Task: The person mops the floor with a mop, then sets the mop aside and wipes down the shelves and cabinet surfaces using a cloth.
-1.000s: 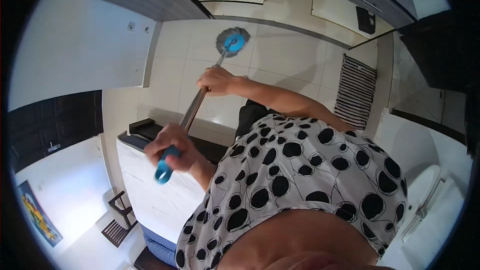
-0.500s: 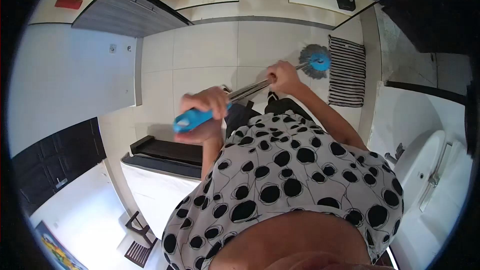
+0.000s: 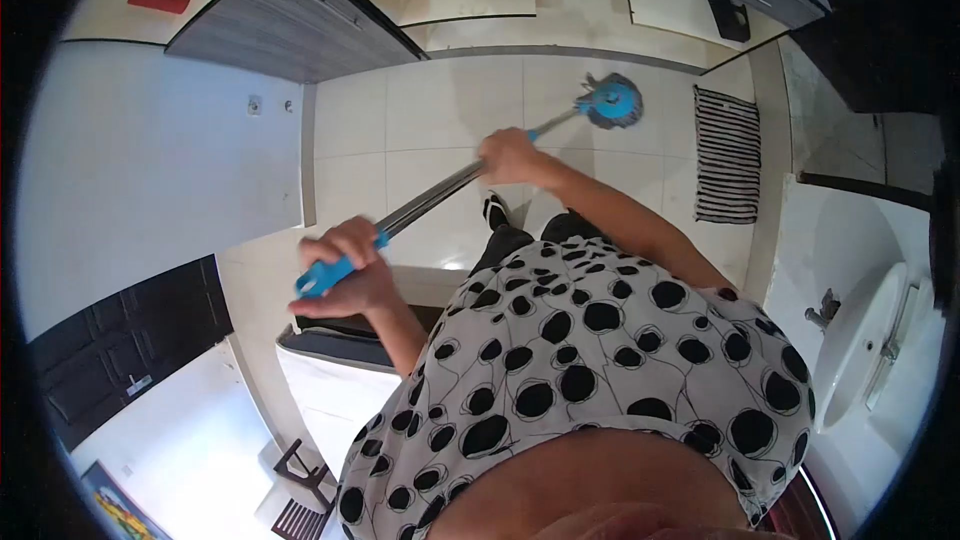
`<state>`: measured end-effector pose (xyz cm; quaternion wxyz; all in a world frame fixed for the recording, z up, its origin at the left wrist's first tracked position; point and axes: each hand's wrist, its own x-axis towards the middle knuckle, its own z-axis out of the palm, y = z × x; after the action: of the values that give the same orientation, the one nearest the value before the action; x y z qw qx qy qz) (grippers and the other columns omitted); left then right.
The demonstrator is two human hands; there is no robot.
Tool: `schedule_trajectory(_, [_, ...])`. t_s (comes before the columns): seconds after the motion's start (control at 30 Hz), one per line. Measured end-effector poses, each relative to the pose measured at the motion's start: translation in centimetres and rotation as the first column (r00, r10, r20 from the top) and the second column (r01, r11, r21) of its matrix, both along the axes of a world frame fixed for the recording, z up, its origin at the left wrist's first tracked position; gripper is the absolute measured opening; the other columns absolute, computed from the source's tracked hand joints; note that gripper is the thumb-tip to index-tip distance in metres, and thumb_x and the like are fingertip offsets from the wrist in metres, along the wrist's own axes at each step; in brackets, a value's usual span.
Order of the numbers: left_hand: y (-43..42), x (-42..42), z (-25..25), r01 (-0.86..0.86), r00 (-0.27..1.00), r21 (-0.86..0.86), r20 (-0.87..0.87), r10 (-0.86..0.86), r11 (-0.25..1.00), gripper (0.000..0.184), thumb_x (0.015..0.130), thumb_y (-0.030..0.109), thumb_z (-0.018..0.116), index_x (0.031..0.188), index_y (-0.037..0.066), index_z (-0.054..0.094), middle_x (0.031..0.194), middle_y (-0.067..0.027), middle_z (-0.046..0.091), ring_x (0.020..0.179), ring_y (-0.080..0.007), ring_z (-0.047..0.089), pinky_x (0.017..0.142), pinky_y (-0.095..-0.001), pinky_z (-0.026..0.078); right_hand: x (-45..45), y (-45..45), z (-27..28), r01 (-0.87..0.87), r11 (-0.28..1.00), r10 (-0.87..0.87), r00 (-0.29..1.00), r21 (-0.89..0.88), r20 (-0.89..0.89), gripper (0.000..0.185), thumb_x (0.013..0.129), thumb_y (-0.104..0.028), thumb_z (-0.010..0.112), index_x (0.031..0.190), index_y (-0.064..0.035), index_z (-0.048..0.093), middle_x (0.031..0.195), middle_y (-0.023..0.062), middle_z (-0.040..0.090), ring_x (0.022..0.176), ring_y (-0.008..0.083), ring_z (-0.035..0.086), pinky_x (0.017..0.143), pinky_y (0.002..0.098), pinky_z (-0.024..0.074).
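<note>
One blue-and-grey, round-headed mop touches cream floor tiles at one o'clock. The left hand curls around its blue plastic grip at nine; the right hand clasps its silver metal pole at twelve. A black-and-white striped mat lies at two.

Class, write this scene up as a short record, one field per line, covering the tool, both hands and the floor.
Tool: mop
Left hand: holds the blue grip
Right hand: holds the metal pole, nearer the mop head
Floor: pale tiles
Mat: striped, apart from the mop head
</note>
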<state>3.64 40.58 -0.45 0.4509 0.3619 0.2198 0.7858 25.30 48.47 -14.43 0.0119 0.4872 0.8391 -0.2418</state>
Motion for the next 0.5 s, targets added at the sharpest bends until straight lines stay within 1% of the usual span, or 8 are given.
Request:
schedule_trajectory(0.07, [-1.8, -1.8, 1.4, -0.136, 0.99, -0.011, -0.05, 0.136, 0.991, 0.067, 0.074, 0.076, 0.029, 0.067, 0.01, 0.038, 0.043, -0.0032, 0.035, 0.037, -0.0131, 0.031, 0.045, -0.0306, 0.029, -4.0, 0.5, 0.4, -0.057, 0.997, 0.057, 0.998, -0.061, 0.0, 0.027, 0.062, -0.031, 0.054, 0.066, -0.0065, 0.065, 0.072, 0.0141, 0.063, 0.072, 0.032, 0.061, 0.062, 0.0423, 0.0478])
schedule_trajectory(0.13, [-3.3, -2.9, 3.1, -0.249, 0.966, 0.034, -0.07, 0.251, 0.968, 0.067, 0.074, 0.077, 0.029, 0.067, 0.01, 0.036, 0.043, -0.003, 0.034, 0.038, -0.0123, 0.031, 0.045, -0.0296, 0.029, -7.1, 0.6, 0.6, -0.118, 0.993, 0.114, 0.984, -0.021, -0.14, 0.028, 0.063, -0.03, 0.053, 0.065, -0.0043, 0.064, 0.069, 0.0162, 0.063, 0.07, 0.0322, 0.062, 0.062, 0.0416, 0.0477])
schedule_trajectory(0.2, [-5.1, -4.0, 4.0, -0.283, 0.944, 0.095, -0.15, 0.294, 0.955, 0.066, 0.074, 0.077, 0.03, 0.066, 0.011, 0.035, 0.043, -0.0029, 0.034, 0.039, -0.0124, 0.032, 0.045, -0.0291, 0.029, -9.6, 0.1, 1.1, -0.192, 0.975, 0.214, 0.943, 0.108, -0.255, 0.029, 0.063, -0.03, 0.054, 0.063, -0.0034, 0.064, 0.07, 0.0178, 0.062, 0.069, 0.0323, 0.062, 0.062, 0.0409, 0.0479])
schedule_trajectory(0.3, [-7.2, -4.2, 4.6, -0.362, 0.885, 0.167, -0.245, 0.395, 0.917, 0.066, 0.074, 0.075, 0.032, 0.07, 0.01, 0.04, 0.044, -0.0032, 0.036, 0.041, -0.0123, 0.035, 0.046, -0.0289, 0.031, -13.9, -0.1, -1.2, -0.155, 0.952, 0.25, 0.89, 0.264, -0.381, 0.021, 0.062, -0.027, 0.056, 0.061, -0.0064, 0.062, 0.065, 0.0148, 0.06, 0.066, 0.0336, 0.06, 0.062, 0.0429, 0.0476])
schedule_trajectory(0.33, [-7.8, -4.1, 4.6, -0.385, 0.859, 0.19, -0.283, 0.426, 0.903, 0.066, 0.075, 0.075, 0.032, 0.072, 0.009, 0.041, 0.044, -0.0033, 0.036, 0.041, -0.0123, 0.035, 0.046, -0.0293, 0.033, -14.6, -0.1, -0.3, -0.207, 0.953, 0.279, 0.884, 0.222, -0.376, 0.021, 0.062, -0.027, 0.056, 0.061, -0.0063, 0.062, 0.065, 0.0149, 0.06, 0.066, 0.0335, 0.06, 0.062, 0.0427, 0.0477])
schedule_trajectory(0.4, [-8.4, -3.5, 4.8, -0.514, 0.783, 0.226, -0.268, 0.561, 0.827, 0.062, 0.078, 0.07, 0.034, 0.074, 0.008, 0.043, 0.044, -0.0036, 0.037, 0.04, -0.012, 0.035, 0.047, -0.0299, 0.035, -15.3, 0.4, 1.5, -0.298, 0.945, 0.327, 0.873, 0.134, -0.362, 0.021, 0.062, -0.027, 0.058, 0.061, -0.006, 0.062, 0.065, 0.0151, 0.06, 0.066, 0.0335, 0.06, 0.061, 0.0424, 0.048])
schedule_trajectory(0.43, [-8.5, -3.4, 4.9, -0.572, 0.743, 0.234, -0.26, 0.617, 0.786, 0.06, 0.079, 0.067, 0.034, 0.075, 0.008, 0.044, 0.044, -0.0038, 0.037, 0.04, -0.0119, 0.035, 0.047, -0.0302, 0.036, -16.1, 0.6, 0.8, -0.255, 0.953, 0.302, 0.856, 0.167, -0.42, 0.021, 0.061, -0.026, 0.058, 0.061, -0.0057, 0.061, 0.065, 0.0151, 0.06, 0.066, 0.0334, 0.06, 0.06, 0.0422, 0.0481])
schedule_trajectory(0.5, [-8.5, -2.9, 5.4, -0.61, 0.69, 0.217, -0.328, 0.645, 0.762, 0.044, 0.085, 0.05, 0.035, 0.075, 0.007, 0.045, 0.043, -0.0031, 0.036, 0.036, -0.0112, 0.034, 0.048, -0.0306, 0.038, -16.4, 0.3, -0.4, -0.145, 0.964, 0.245, 0.816, 0.225, -0.524, 0.02, 0.061, -0.025, 0.059, 0.059, -0.005, 0.06, 0.065, 0.0153, 0.06, 0.066, 0.0333, 0.06, 0.059, 0.0417, 0.0483])
